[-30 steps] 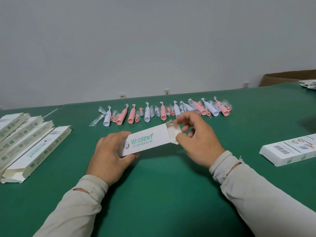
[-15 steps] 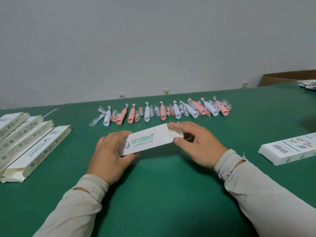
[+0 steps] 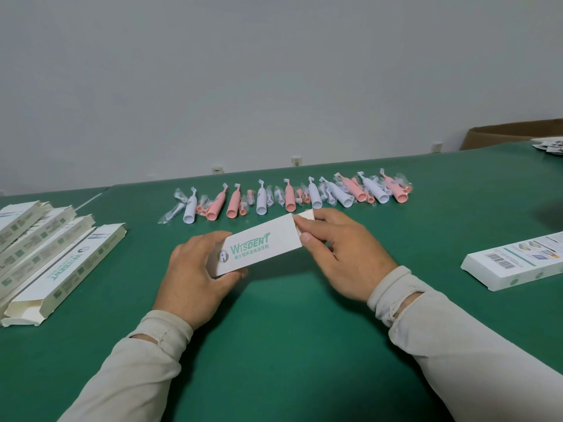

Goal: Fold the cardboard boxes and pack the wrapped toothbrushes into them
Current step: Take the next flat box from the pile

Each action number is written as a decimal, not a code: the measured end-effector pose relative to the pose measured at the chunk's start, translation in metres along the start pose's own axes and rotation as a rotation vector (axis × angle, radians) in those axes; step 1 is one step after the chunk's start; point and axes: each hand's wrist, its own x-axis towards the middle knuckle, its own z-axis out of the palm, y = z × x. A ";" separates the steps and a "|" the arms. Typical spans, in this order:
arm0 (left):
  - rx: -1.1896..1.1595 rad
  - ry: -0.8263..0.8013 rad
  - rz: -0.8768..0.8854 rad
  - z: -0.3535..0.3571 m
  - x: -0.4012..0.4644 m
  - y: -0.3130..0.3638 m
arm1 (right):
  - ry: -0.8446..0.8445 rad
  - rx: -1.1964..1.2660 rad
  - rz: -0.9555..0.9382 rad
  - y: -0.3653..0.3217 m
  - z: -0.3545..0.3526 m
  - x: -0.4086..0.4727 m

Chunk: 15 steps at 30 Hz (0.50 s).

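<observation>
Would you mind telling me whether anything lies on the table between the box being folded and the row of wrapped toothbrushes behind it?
Nothing visible does. Only bare green table separates the box, held by the left hand and right hand, from the wrapped toothbrushes.

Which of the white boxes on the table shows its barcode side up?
The lone box at the right edge: its barcode panel faces up, while the boxes stacked at the left show no barcode.
</observation>
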 end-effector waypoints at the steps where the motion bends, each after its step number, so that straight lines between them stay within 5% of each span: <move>1: 0.004 0.001 -0.001 0.000 0.000 0.000 | -0.016 -0.010 0.002 -0.001 0.000 0.000; 8: -0.004 -0.005 -0.002 0.000 0.000 0.001 | 0.117 0.060 0.014 -0.007 0.004 -0.003; 15: 0.007 0.001 -0.002 -0.001 0.001 0.002 | 0.232 0.660 0.205 -0.010 0.011 0.001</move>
